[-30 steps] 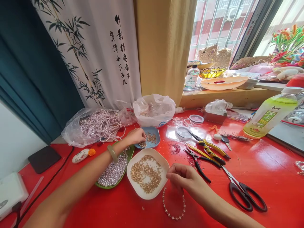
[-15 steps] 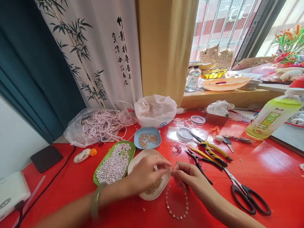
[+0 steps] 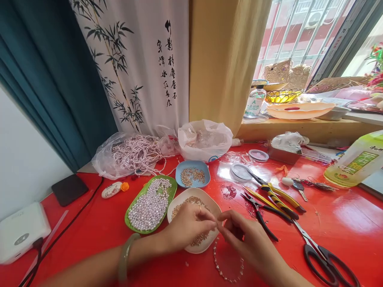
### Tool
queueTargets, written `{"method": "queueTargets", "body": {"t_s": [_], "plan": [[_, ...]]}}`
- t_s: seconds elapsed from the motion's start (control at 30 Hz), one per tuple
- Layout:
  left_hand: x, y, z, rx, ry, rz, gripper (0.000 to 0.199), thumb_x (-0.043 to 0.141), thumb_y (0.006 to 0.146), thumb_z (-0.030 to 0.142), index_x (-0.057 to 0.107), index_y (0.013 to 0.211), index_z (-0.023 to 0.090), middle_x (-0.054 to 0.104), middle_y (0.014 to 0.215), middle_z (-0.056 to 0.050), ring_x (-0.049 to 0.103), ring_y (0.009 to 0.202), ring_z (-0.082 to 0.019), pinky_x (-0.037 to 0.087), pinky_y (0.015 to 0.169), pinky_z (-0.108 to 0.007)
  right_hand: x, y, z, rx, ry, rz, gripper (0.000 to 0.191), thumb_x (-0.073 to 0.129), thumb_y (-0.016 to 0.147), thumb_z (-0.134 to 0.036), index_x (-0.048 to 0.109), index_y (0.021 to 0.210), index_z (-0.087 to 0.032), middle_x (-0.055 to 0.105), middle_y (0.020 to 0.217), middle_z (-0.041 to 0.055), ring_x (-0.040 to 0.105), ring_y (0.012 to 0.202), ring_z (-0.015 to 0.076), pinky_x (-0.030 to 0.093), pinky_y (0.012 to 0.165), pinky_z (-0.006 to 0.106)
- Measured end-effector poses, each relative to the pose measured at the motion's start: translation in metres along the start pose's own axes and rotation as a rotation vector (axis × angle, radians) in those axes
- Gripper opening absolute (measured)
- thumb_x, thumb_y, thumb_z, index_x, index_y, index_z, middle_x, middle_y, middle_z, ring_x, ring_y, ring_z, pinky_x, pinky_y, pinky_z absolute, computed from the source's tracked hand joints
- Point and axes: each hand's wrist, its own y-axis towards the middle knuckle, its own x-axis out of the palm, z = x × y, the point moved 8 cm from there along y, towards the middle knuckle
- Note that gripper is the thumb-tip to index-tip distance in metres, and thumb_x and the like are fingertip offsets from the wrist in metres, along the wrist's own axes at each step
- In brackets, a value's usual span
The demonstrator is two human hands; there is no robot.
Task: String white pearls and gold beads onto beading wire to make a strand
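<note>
My left hand (image 3: 193, 223), with a green bangle (image 3: 124, 257) on its wrist, is closed in a pinch over a white dish (image 3: 214, 203) of small gold beads. What sits between its fingertips is too small to make out. My right hand (image 3: 249, 237) is pinched shut with its fingertips meeting the left ones at the dish's right edge. Below its fingers a strand of beads (image 3: 221, 275) hangs in a U-shaped loop, its upper parts partly hidden by the hand. A green tray (image 3: 127, 221) of pearly beads stands to the left.
Behind stands a blue dish (image 3: 178, 175) of gold beads, with bagged bead strings (image 3: 134, 153) and a white plastic bag (image 3: 206, 139) further back. Pliers (image 3: 259, 215) and scissors (image 3: 317, 255) lie at right. A drink bottle (image 3: 356, 159) stands at the far right.
My left hand has come down slightly, its fingertips now meeting those of the right hand. The whole view has shifted, so the table things appear further right.
</note>
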Motion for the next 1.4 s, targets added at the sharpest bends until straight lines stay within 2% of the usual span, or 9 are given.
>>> {"method": "queueTargets", "body": {"t_s": [0.1, 0.17, 0.33, 0.43, 0.6, 0.8, 1.13, 1.27, 1.4], "plan": [[0.004, 0.003, -0.011, -0.094, -0.149, -0.056, 0.013, 0.057, 0.065, 0.022, 0.066, 0.066, 0.012, 0.062, 0.061, -0.001, 0.053, 0.058, -0.012, 0.040, 0.057, -0.023, -0.005, -0.008, -0.020, -0.321, -0.320, 0.140, 0.018, 0.040, 0.083, -0.020, 0.058, 0.079, -0.018, 0.052, 0.054, -0.0009, 0.045, 0.046, 0.0100, 0.031, 0.045, 0.021], [0.006, 0.003, -0.013, -0.130, -0.208, -0.066, 0.012, 0.058, 0.064, 0.022, 0.065, 0.064, 0.012, 0.060, 0.059, -0.001, 0.052, 0.056, -0.011, 0.039, 0.056, -0.022, -0.004, -0.015, -0.029, -0.468, -0.494, 0.160, 0.022, 0.039, 0.084, -0.016, 0.061, 0.078, -0.019, 0.052, 0.055, 0.0005, 0.045, 0.047, 0.0111, 0.029, 0.045, 0.023], [0.003, 0.003, -0.010, -0.163, -0.225, -0.051, 0.011, 0.061, 0.062, 0.024, 0.065, 0.061, 0.014, 0.059, 0.056, 0.000, 0.051, 0.055, -0.011, 0.038, 0.055, -0.023, -0.006, -0.019, -0.032, -0.556, -0.636, 0.094, 0.023, 0.038, 0.084, -0.014, 0.062, 0.086, -0.016, 0.054, 0.058, 0.0036, 0.047, 0.051, 0.0139, 0.030, 0.047, 0.026], [-0.001, 0.005, -0.012, -0.164, -0.222, -0.028, 0.011, 0.062, 0.061, 0.024, 0.066, 0.063, 0.014, 0.059, 0.058, 0.000, 0.051, 0.056, -0.011, 0.039, 0.057, -0.023, -0.012, -0.014, -0.028, -0.492, -0.584, 0.124, 0.024, 0.038, 0.084, -0.016, 0.062, 0.079, -0.017, 0.056, 0.058, 0.0041, 0.048, 0.051, 0.0136, 0.032, 0.048, 0.026], [-0.006, 0.009, -0.020, -0.161, -0.354, 0.002, 0.018, 0.065, 0.061, 0.028, 0.068, 0.073, 0.014, 0.063, 0.068, -0.003, 0.054, 0.059, -0.011, 0.042, 0.061, -0.024, -0.018, -0.001, -0.011, -0.220, -0.410, 0.125, 0.019, 0.040, 0.080, -0.019, 0.058, 0.073, -0.019, 0.059, 0.059, 0.0032, 0.049, 0.047, 0.0115, 0.036, 0.047, 0.024], [-0.007, 0.011, -0.023, -0.153, -0.417, 0.019, 0.020, 0.067, 0.061, 0.026, 0.068, 0.078, 0.014, 0.064, 0.076, -0.004, 0.055, 0.066, -0.012, 0.043, 0.065, -0.024, -0.021, 0.004, -0.002, -0.006, -0.169, 0.103, 0.012, 0.045, 0.073, -0.020, 0.053, 0.065, -0.021, 0.048, 0.048, -0.0020, 0.042, 0.043, 0.0116, 0.033, 0.044, 0.023], [-0.011, 0.013, -0.030, -0.132, -0.411, 0.075, 0.018, 0.065, 0.064, 0.027, 0.063, 0.075, 0.013, 0.061, 0.078, -0.005, 0.055, 0.066, -0.012, 0.043, 0.061, -0.024, -0.018, 0.007, 0.017, 0.208, 0.175, 0.036, 0.015, 0.047, 0.073, -0.030, 0.053, 0.063, -0.019, 0.040, 0.050, -0.0039, 0.035, 0.046, 0.0104, 0.028, 0.044, 0.023], [-0.011, 0.012, -0.029, -0.153, -0.490, 0.092, 0.020, 0.065, 0.065, 0.029, 0.059, 0.074, 0.012, 0.063, 0.082, -0.007, 0.056, 0.064, -0.011, 0.044, 0.061, -0.023, -0.023, 0.010, 0.029, 0.293, 0.353, 0.076, 0.022, 0.048, 0.073, -0.039, 0.052, 0.066, -0.019, 0.039, 0.052, -0.0045, 0.035, 0.047, 0.0099, 0.028, 0.044, 0.022], [-0.015, 0.012, -0.027, -0.155, -0.552, 0.125, 0.019, 0.066, 0.065, 0.028, 0.057, 0.073, 0.013, 0.062, 0.072, -0.004, 0.055, 0.061, -0.010, 0.043, 0.059, -0.022, -0.028, 0.010, 0.039, 0.354, 0.384, 0.113, 0.022, 0.050, 0.074, -0.039, 0.052, 0.068, -0.019, 0.040, 0.055, -0.0043, 0.033, 0.047, 0.0089, 0.026, 0.043, 0.022]]}}
